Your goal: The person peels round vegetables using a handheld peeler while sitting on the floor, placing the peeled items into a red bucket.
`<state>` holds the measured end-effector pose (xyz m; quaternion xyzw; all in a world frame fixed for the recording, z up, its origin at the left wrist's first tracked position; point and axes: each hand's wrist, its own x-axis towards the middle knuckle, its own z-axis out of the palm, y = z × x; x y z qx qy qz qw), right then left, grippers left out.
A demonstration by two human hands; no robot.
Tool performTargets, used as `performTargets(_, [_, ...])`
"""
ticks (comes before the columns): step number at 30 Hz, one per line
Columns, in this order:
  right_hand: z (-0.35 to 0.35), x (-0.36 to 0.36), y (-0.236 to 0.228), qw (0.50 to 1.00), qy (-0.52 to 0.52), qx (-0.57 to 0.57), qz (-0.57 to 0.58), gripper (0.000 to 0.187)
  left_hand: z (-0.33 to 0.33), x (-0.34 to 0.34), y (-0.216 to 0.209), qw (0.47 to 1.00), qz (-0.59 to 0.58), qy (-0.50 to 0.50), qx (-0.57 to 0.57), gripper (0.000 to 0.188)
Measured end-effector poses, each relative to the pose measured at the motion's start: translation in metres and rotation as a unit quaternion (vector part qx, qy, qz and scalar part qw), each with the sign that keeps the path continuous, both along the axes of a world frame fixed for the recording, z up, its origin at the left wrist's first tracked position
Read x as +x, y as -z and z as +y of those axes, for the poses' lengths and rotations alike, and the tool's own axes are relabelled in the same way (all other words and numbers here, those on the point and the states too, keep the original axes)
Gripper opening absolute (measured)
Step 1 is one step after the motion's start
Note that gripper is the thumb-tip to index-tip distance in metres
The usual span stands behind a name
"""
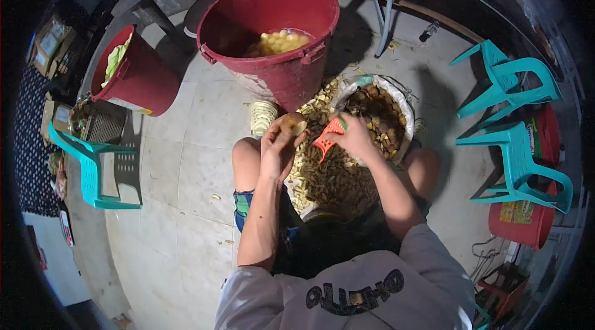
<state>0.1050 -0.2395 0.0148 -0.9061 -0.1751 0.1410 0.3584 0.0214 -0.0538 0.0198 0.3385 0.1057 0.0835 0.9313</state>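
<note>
My left hand (277,151) is closed round a partly peeled potato (294,124), its brown skin still on one side and pale flesh bare on the other. Close by on the right, my right hand (358,139) grips an orange-red peeler (326,139), which is apart from the potato. Under both hands spreads a heap of peelings (331,187) between my legs. An open white sack (404,107) of brown unpeeled potatoes (375,104) stands just beyond my right hand. Ahead, a big red tub (279,76) holds peeled yellow potatoes (282,42) in liquid.
A smaller red bucket (145,79) with something pale green inside stands at the far left. Left of me is a teal plastic chair (93,166). Two more teal chairs, an upper one (511,79) and a lower one (520,159), stand on the right near a red bucket (524,218).
</note>
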Motion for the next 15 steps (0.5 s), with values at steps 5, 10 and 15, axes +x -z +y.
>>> performTargets(5, [-0.020,0.036,0.028,0.919,0.057,0.371,0.122,0.042,-0.003,0.000,-0.003,0.995,0.005,0.060,0.076,0.043])
performTargets(10, [-0.013,0.030,0.017,0.897,0.045,0.412,0.154,0.046,-0.007,-0.001,0.006,0.979,0.006,0.123,0.165,0.044])
performTargets(15, [-0.017,0.035,0.026,0.911,-0.016,0.401,0.093,0.052,-0.008,-0.002,0.005,0.950,0.005,0.145,0.276,0.047])
